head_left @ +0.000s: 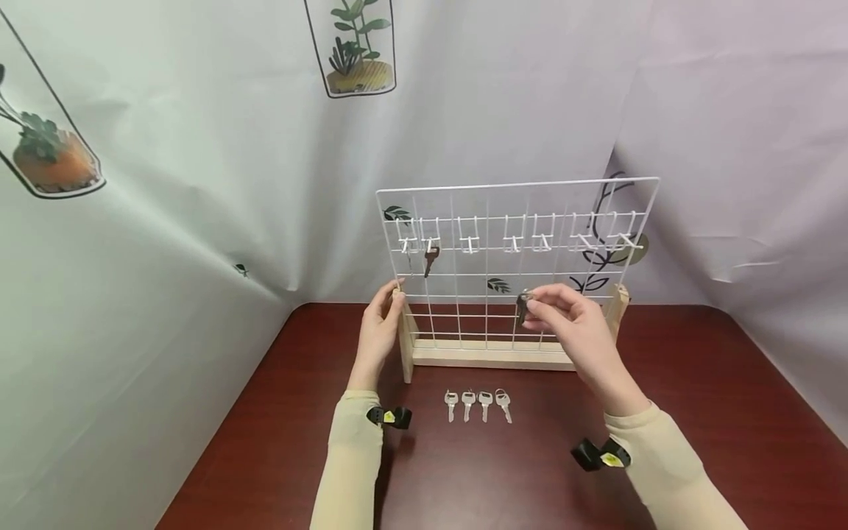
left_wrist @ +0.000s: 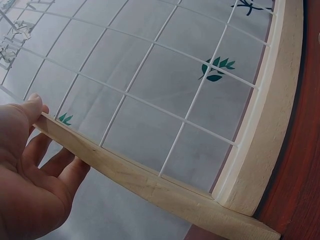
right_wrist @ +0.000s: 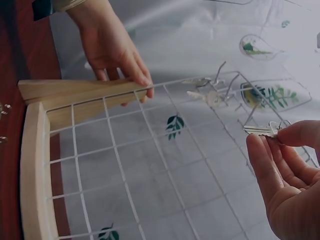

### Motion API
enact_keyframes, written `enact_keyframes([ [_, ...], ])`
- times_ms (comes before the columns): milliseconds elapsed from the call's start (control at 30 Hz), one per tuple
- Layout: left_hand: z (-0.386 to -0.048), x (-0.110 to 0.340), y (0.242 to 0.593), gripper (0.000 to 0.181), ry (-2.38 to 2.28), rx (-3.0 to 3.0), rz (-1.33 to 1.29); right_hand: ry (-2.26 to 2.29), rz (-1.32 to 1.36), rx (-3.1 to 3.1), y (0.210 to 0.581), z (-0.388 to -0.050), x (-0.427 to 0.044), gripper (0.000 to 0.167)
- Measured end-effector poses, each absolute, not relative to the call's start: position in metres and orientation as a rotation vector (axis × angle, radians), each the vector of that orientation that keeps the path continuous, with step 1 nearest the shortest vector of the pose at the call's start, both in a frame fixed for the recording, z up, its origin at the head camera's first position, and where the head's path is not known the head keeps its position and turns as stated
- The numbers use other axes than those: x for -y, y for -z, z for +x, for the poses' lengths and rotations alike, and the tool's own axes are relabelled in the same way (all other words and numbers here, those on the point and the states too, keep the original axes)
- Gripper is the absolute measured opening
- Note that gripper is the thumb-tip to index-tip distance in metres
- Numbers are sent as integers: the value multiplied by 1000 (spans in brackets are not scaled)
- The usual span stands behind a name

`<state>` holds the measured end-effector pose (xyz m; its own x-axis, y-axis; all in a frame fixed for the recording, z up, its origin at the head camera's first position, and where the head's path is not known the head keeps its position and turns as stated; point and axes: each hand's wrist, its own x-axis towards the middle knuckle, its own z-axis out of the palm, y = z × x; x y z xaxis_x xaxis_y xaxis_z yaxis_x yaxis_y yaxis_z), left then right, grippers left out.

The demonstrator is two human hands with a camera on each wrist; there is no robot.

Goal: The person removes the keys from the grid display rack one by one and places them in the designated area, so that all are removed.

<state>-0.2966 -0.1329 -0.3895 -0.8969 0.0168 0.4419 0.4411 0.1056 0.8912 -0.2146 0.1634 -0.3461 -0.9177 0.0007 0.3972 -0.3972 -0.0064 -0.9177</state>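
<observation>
A white wire grid rack [head_left: 486,274] on a wooden stand [head_left: 490,355] stands on the table. My left hand [head_left: 376,338] holds the top of the stand's left upright [left_wrist: 125,175], thumb on one side and fingers on the other. Between thumb and fingers, my right hand [head_left: 583,335] pinches a key [right_wrist: 261,131] with a small ring, in front of the grid and lower than the hooks. On the two leftmost hooks hang keys: one dark in the head view [head_left: 431,259], the other seen nearly edge-on [head_left: 409,262].
Several silver keys [head_left: 468,405] lie in a row on the dark red table [head_left: 477,471] before the stand. More white hooks [head_left: 543,241] run along the grid's upper part to the right. Behind hangs a pale cloth [head_left: 517,110] with plant prints.
</observation>
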Motion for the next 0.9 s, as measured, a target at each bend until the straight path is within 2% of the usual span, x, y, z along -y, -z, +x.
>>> enact_keyframes([
  [633, -297, 128, 387, 37, 1865, 2068, -442, -2031, 312, 2047, 388, -207, -179, 11],
  [900, -309, 133, 398, 37, 1855, 2063, -433, -2007, 283, 2143, 400, -216, -176, 21],
])
